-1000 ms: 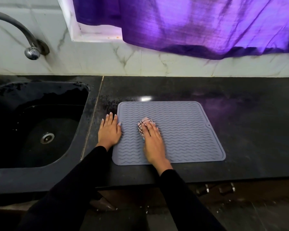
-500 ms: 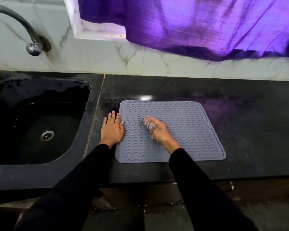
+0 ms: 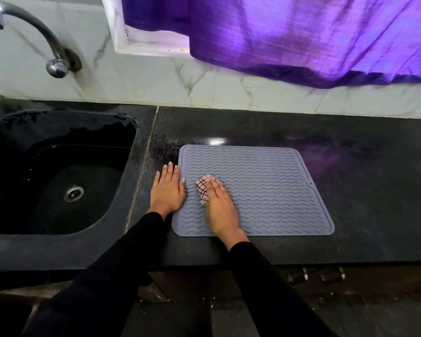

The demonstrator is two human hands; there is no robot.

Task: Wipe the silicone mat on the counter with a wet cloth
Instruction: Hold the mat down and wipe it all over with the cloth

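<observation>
Currently the mat [image 3: 265, 188], near the counter's [image 3: 350, 166] front edge, is being wiped — the cloth [image 3: 204, 188] is pressed down under the right hand's [image 3: 219, 205] flat fingers, the left hand [image 3: 167, 190] laid flat at the mat's left edge. Strokes toward the right side are judged needed next.

Hands on a grey silicone mat [image 3: 265, 190] lying on a dark counter [image 3: 362, 166].
Right hand [image 3: 218, 206] presses a checked cloth [image 3: 204, 187] onto the mat; left hand [image 3: 167, 190] lies flat at its left edge, beside the sink [image 3: 58, 171].
</observation>
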